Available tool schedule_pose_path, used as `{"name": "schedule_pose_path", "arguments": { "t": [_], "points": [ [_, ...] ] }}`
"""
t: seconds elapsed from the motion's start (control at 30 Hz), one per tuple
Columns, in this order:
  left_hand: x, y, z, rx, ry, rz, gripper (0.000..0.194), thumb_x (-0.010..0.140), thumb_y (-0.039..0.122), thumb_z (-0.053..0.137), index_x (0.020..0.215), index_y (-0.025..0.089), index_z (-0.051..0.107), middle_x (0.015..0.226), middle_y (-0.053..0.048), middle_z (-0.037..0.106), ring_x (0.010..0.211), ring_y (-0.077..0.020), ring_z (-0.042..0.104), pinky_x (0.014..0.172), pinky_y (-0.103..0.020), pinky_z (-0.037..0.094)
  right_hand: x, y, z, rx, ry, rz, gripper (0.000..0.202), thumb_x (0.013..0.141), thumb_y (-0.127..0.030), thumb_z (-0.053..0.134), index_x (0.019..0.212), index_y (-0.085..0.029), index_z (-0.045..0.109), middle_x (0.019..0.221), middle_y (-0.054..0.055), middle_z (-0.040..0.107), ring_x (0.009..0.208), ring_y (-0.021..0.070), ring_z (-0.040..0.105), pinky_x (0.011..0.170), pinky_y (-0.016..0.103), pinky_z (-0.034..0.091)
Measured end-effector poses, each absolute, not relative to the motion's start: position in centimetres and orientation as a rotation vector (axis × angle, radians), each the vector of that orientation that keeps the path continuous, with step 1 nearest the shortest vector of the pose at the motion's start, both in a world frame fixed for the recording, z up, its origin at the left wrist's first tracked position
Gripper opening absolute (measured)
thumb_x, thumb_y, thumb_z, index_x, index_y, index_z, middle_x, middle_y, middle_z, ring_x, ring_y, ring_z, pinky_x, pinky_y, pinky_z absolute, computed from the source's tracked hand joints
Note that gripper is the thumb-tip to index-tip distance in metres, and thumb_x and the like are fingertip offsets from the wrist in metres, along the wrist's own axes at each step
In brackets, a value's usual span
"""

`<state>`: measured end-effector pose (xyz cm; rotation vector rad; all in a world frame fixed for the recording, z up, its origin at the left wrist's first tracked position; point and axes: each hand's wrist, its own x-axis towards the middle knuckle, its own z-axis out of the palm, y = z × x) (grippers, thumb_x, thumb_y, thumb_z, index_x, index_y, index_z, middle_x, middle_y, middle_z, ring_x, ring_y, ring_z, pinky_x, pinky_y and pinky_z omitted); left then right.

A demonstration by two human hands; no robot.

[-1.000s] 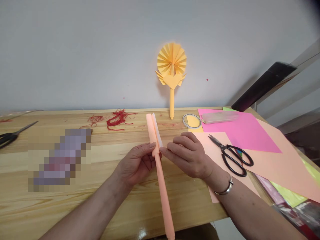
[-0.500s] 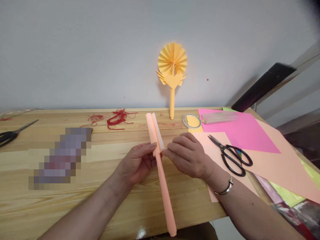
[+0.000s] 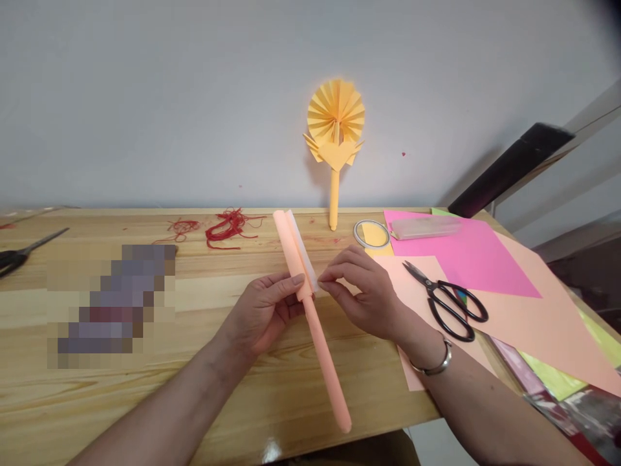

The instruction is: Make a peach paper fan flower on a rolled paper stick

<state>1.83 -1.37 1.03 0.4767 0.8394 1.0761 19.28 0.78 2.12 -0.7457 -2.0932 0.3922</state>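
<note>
A peach paper roll [image 3: 327, 362] slants over the table's front, thin at its lower end and wider at its upper part. My left hand [image 3: 272, 307] is closed round the wider part, the thumb on top and fingers behind. A white strip [image 3: 301, 249] runs along the right side of that part. At the strip's lower end, my right hand [image 3: 356, 288] pinches its edge between thumb and forefinger. A yellow paper fan [image 3: 336, 113] with a heart and a rolled handle leans upright against the wall.
Black-handled scissors [image 3: 449, 301] lie on peach paper at the right, beside a pink sheet [image 3: 485, 259]. A tape roll [image 3: 372, 234] is behind them. Red threads [image 3: 228, 228], a blurred-out object [image 3: 116, 301] and other scissors [image 3: 17, 259] are at the left.
The peach roll has tilted further, its top going left and its lower end up and right. The fingers of my right hand have spread a little from the pinch.
</note>
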Motion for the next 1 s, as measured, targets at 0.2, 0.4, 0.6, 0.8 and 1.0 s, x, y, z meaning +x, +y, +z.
{"name": "schedule_pose_path", "arguments": {
  "t": [0.2,0.4,0.6,0.8,1.0],
  "points": [
    [1.9,-1.6,1.0,0.55,0.872,1.061,0.009,0.071,0.017,0.069,0.068,0.008,0.07,0.062,-0.002,0.066,0.058,-0.0084,0.057,0.055,-0.018,0.048,19.3,0.4,2.9,-0.998,-2.004,0.825,0.009,0.08,-0.017,0.059,0.072,-0.015,0.062,0.07,0.0,0.06,0.068,0.0105,0.052,0.063,0.023,0.042],
    [1.9,-1.6,1.0,0.598,0.876,1.03,0.009,0.069,0.017,0.07,0.07,0.009,0.072,0.062,-0.001,0.065,0.057,-0.0076,0.056,0.054,-0.017,0.048,19.5,0.7,3.2,-1.186,-1.939,1.131,0.013,0.078,-0.024,0.06,0.07,-0.017,0.067,0.067,-0.001,0.064,0.062,0.0092,0.051,0.056,0.021,0.038],
    [2.0,-1.7,1.1,0.629,0.896,1.006,0.009,0.069,0.018,0.071,0.069,0.01,0.072,0.062,-0.001,0.064,0.057,-0.0074,0.055,0.054,-0.017,0.047,19.7,0.7,3.3,-1.257,-1.903,1.23,0.015,0.076,-0.028,0.061,0.071,-0.017,0.07,0.069,0.001,0.067,0.064,0.0111,0.054,0.058,0.023,0.041],
    [2.1,-1.6,1.0,0.66,0.925,0.993,0.009,0.068,0.02,0.071,0.068,0.011,0.072,0.061,-0.001,0.062,0.057,-0.0076,0.053,0.053,-0.018,0.045,19.8,0.7,3.5,-1.27,-1.911,1.258,0.016,0.075,-0.029,0.062,0.069,-0.016,0.069,0.067,0.001,0.067,0.063,0.0113,0.055,0.056,0.022,0.041],
    [1.9,-1.7,0.9,0.702,0.963,0.964,0.011,0.067,0.024,0.072,0.067,0.013,0.072,0.062,-0.001,0.062,0.058,-0.0091,0.052,0.055,-0.02,0.044,19.9,0.7,3.4,-1.277,-1.941,1.265,0.018,0.076,-0.03,0.061,0.067,-0.016,0.067,0.065,0.0,0.064,0.061,0.0103,0.053,0.054,0.022,0.039]
  ]
}}
